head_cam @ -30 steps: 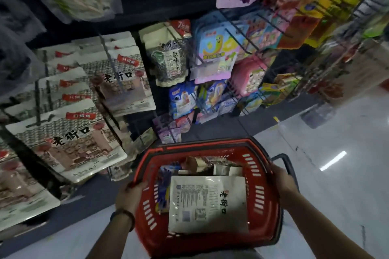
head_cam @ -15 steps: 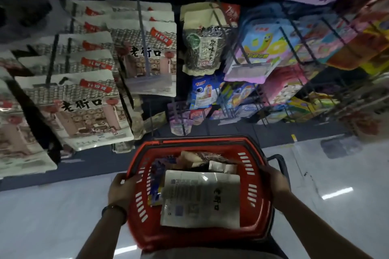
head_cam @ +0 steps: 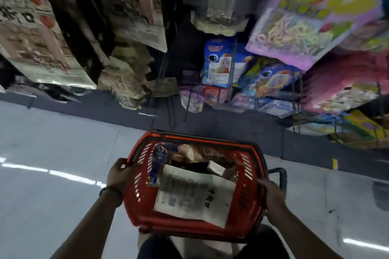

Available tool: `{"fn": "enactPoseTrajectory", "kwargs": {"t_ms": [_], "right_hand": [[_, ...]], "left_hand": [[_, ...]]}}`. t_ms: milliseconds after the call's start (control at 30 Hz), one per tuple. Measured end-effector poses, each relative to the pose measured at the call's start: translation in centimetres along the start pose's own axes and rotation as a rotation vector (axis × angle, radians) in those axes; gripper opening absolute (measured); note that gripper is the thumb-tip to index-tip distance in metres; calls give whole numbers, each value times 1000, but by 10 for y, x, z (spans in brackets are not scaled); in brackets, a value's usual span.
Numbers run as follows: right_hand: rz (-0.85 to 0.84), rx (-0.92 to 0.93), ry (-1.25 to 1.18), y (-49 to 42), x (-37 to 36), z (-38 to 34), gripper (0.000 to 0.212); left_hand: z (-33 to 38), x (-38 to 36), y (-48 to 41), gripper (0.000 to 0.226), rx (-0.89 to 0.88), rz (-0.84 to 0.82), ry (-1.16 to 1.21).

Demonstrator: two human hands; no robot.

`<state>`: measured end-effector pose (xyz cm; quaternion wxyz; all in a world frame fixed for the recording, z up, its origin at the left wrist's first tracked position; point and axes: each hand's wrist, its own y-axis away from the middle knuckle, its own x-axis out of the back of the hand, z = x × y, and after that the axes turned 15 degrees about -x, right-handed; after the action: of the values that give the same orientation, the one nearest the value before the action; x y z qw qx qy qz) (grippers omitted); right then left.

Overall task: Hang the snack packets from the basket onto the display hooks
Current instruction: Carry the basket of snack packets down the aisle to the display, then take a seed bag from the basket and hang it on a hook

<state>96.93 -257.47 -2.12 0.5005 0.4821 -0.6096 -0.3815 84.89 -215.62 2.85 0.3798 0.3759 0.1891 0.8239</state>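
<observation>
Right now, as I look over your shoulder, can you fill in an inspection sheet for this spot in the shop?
Surface: pale glossy floor with streaks of reflected light.
Job's things: red basket held up in front of the rack; a white packet lies on top, a blue-purple packet stands against its left wall, and there are more beneath. Thin display hooks carry hanging packets, which are blurred.
Clutter: nothing seen.
Grippers: left hand grips the basket's left rim, right hand its right rim.
Cables: nothing seen.
Surroundings: dark plinth under the rack; wristband on the left wrist.
</observation>
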Motion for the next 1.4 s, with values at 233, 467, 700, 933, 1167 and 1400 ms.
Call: {"fn": "enactPoseTrajectory", "kwargs": {"t_ms": [233, 467, 700, 933, 1167, 1400], "right_hand": [[45, -22, 144, -139, 20, 31, 34], [66, -43, 77, -246, 15, 55, 24], [122, 71, 140, -311, 14, 71, 53], [411, 169, 422, -270, 5, 98, 76], [178, 539, 525, -189, -21, 135, 43], [83, 462, 466, -189, -37, 142, 21]], "left_hand": [[-114, -88, -87, 37, 42, -79, -55], [-127, -183, -116, 41, -42, -164, -168], [-179, -232, -137, 45, -182, -185, -225], [-191, -239, -102, 102, -354, -169, -588], [-207, -240, -14, 59, -751, -441, -595], [-217, -262, 10, 59, -840, -565, -863]]}}
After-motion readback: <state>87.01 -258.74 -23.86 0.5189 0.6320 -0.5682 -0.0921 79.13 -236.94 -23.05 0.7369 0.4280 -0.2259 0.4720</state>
